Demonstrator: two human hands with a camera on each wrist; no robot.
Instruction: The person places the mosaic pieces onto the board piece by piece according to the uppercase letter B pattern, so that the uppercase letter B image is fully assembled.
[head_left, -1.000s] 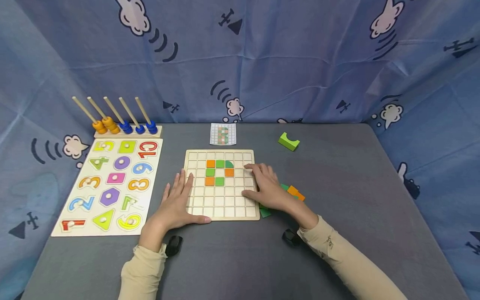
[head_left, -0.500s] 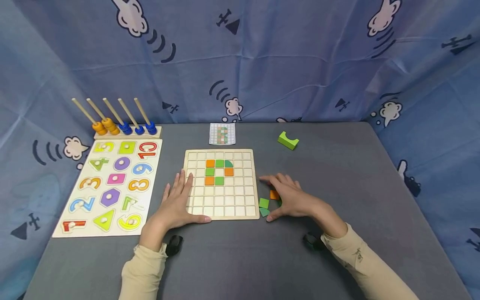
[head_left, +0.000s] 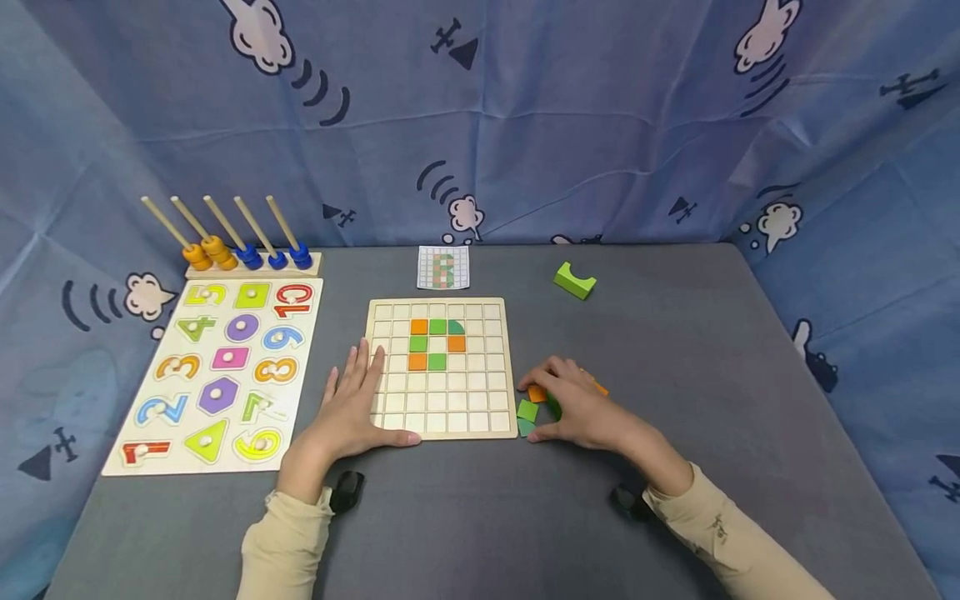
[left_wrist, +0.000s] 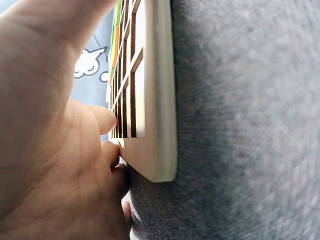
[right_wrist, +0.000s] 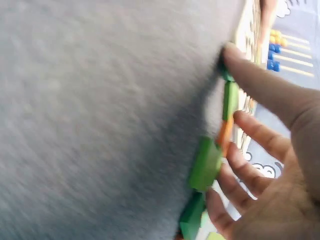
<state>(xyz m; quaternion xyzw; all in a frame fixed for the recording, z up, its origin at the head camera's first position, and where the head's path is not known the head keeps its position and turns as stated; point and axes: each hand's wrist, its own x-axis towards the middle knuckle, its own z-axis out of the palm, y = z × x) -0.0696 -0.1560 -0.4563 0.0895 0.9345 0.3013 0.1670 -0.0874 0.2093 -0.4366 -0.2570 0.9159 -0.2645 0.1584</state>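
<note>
Blue cloth (head_left: 570,125) with cloud drawings hangs behind the grey worktop (head_left: 705,375); on this worktop lies a wooden grid board (head_left: 476,401), with orange and green set tiles (head_left: 437,327) in its upper middle cells. Loose tiles (head_left: 527,411) lie at 4 o'clock from the board, just beside it; the right hand (head_left: 576,407) is above them, thumb and fingers wide apart, the thumb tip near or touching a dark green tile (right_wrist: 223,72); I cannot tell which, and no tile appears pinched. Left hand (head_left: 348,417) is wide too, fingers spread at the 9 o'clock edge and thumb along the 7 o'clock edge.

For this step, which I judge to be choosing a tile, it would be good to pinch one piece by its side edges, so that its neighbours do not slide; the other hand should press only lightly, enough to keep the board steady.

About writing: the number puzzle (head_left: 258,400) at 9 o'clock carries coloured numerals turned on their side, of which 1, 4 and 10 can be read; the small card (head_left: 443,267) at 12 o'clock shows a coloured grid pattern, without words that I can find; no brand is readable.
</note>
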